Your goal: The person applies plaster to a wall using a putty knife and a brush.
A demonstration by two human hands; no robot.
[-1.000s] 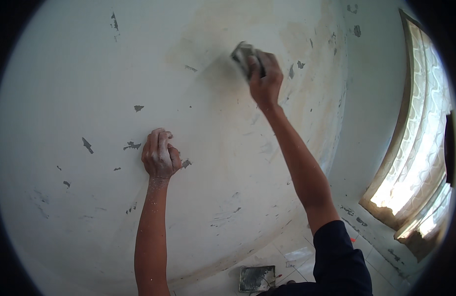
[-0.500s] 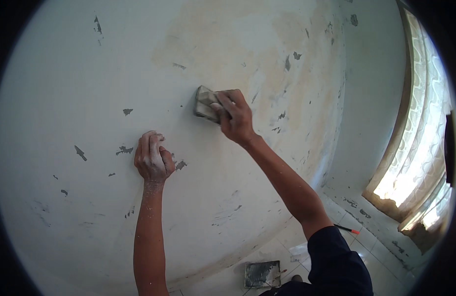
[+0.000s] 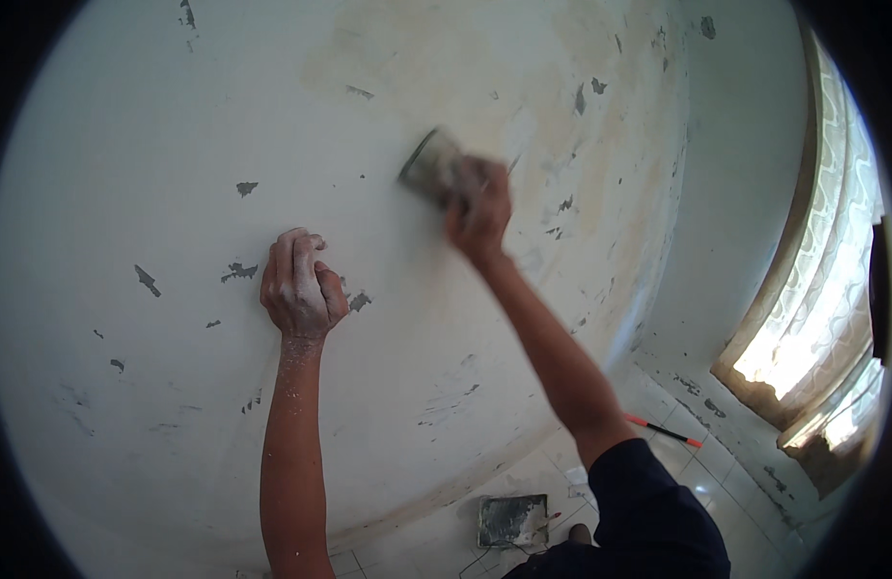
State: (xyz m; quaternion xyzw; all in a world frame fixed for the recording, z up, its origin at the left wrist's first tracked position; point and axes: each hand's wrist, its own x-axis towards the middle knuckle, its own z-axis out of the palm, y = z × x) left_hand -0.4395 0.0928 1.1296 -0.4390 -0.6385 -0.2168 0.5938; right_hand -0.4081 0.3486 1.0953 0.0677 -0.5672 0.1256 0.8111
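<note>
My right hand (image 3: 480, 207) grips a greyish, dark-edged sanding block (image 3: 428, 166) against the wall (image 3: 388, 386), fingers wrapped over its back. Motion blurs both the block and the fingertips. Lower and to the left, my left hand (image 3: 301, 285) rests at the wall with its fingers curled in. White dust coats that hand and its wrist. Whatever the curled fingers may hold is hidden. The pale wall has grey chipped spots around both hands, and beige patches spread at the upper right.
On the tiled floor below lies a square dark tray (image 3: 489, 526) smeared with pale material. A black rod with orange ends (image 3: 663, 430) lies near the wall corner. Light curtains (image 3: 803, 318) hang at the right, beside the adjoining wall (image 3: 735, 193).
The sanding block in my right hand has moved up and slightly right over the wall, and tilted. My left hand stays beside the same chipped spots. The view has shifted slightly.
</note>
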